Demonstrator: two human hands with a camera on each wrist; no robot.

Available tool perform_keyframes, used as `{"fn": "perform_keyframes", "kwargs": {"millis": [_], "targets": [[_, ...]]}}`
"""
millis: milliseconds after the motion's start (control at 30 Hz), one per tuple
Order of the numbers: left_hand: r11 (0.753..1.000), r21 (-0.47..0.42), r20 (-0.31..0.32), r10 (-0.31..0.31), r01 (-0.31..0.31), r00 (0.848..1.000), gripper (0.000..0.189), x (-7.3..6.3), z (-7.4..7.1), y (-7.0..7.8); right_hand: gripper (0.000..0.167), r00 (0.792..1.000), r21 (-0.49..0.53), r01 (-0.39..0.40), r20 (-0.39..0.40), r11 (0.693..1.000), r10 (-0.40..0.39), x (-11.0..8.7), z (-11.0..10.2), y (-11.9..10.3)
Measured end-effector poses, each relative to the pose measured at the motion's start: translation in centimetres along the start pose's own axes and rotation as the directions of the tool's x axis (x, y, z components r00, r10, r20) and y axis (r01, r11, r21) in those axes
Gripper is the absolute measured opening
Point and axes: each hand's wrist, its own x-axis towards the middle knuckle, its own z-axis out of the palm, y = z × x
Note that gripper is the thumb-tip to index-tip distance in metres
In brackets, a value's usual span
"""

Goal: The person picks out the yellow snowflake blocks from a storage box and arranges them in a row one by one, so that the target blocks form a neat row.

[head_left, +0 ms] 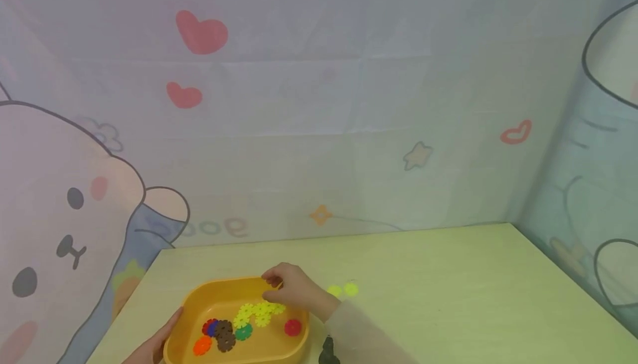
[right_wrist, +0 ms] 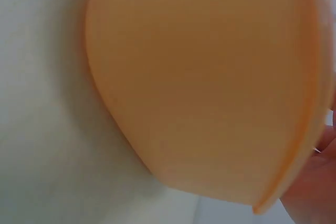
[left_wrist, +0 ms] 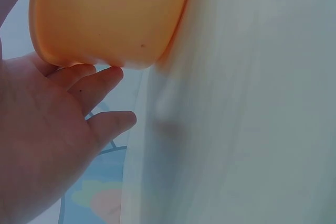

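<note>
Head view, yellow tray (head_left: 269, 343) on table (head_left: 448, 292), heart-printed backdrop (head_left: 299, 98)

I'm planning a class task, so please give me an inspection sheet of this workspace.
Surface: pale table.
Job's things: yellow-orange tray with discs of several colours; two loose discs, yellow, on the table to its right.
Clutter: dark thing at the head view's bottom edge, unclear what.
Grips: left grip touches the tray's side; right grip at its far right, nothing seen held.
Cables: nothing seen.
Surroundings: backdrop printed with hearts.
</note>
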Motion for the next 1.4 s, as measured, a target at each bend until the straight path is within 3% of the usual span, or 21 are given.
{"fn": "perform_keyframes", "kwargs": {"millis": [267,400,633,900,1067,1400], "targets": [[1.0,-0.02,0.007,0.001,-0.001,1.0,0.097,0.0,0.0,0.1,0.033,0.998,-0.013,-0.053,0.034,0.999,0.053,0.1,1.2,-0.2],[0.999,-0.035,0.009,-0.004,0.004,1.0,0.097,0.0,0.0,0.0,0.033,0.996,-0.07,-0.076,0.041,0.995,0.079,0.5,1.9,0.0],[0.993,-0.115,0.041,0.017,-0.012,0.999,0.1,-0.1,-0.3,-0.6,0.033,0.992,-0.063,-0.112,0.055,0.992,0.116,0.8,3.1,0.1],[1.0,-0.024,-0.01,-0.013,0.013,1.0,0.097,-0.1,0.1,-0.1,0.036,0.988,-0.132,-0.132,0.063,0.982,0.141,1.3,4.1,0.2],[1.0,-0.011,-0.016,-0.014,0.013,1.0,0.096,-0.1,0.2,0.1,0.038,0.984,-0.192,-0.157,0.056,0.969,0.17,1.5,4.4,0.5],[0.99,-0.138,0.052,0.034,-0.027,0.998,0.097,0.0,-0.3,-0.4,0.038,0.979,-0.266,-0.177,0.056,0.948,0.198,1.6,4.7,0.5]]}}
